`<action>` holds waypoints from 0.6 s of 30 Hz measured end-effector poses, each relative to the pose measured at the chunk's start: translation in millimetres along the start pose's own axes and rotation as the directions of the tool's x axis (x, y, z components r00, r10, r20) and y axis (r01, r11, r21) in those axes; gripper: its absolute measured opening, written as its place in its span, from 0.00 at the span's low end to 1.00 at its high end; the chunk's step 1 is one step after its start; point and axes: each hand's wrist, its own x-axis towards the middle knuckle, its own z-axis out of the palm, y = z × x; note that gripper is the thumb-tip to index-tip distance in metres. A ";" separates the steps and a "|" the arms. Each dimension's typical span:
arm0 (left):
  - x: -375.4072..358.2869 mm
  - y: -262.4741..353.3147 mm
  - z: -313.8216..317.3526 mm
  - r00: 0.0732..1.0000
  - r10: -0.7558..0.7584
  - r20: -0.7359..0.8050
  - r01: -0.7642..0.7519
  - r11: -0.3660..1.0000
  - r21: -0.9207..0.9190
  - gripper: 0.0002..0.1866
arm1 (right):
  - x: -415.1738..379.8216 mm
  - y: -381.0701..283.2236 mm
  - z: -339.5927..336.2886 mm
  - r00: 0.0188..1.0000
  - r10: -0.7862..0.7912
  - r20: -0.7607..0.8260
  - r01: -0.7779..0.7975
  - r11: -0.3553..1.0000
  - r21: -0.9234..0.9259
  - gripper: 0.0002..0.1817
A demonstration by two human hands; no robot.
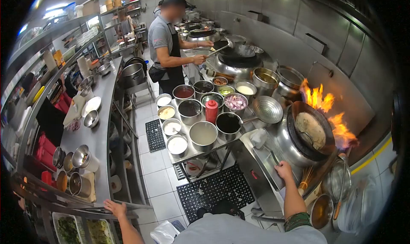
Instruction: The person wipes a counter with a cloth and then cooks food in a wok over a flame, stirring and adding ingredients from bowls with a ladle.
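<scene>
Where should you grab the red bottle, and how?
Probably around its upper sides, coming from above. The red bottle stands upright and looks narrow enough to wrap fingers around, but pots crowd it lower down.

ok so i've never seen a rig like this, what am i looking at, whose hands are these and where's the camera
There is no machine here: a person works with bare hands, and this single picture comes from a camera on their head. The left hand is open by the steel counter. The right hand is at a metal handle; its grip is hard to tell. The table bears pots and a red bottle. Flames rise beside a wok. Another person stands beyond.
</scene>
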 end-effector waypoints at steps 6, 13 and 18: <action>8.9 -5.8 8.3 1.000 0.004 0.001 -0.004 1.000 0.013 0.60 | 1.5 0.4 1.7 1.000 -0.005 -0.008 0.005 1.000 -0.007 0.19; 5.9 -3.2 5.1 1.000 0.010 0.000 -0.010 1.000 0.005 0.60 | 1.0 -2.0 0.8 1.000 0.000 -0.017 0.000 1.000 0.011 0.19; 12.2 -7.6 12.8 0.999 0.021 -0.026 -0.020 0.999 0.040 0.60 | -3.6 -8.0 -2.3 0.999 0.008 -0.051 -0.008 1.000 -0.004 0.19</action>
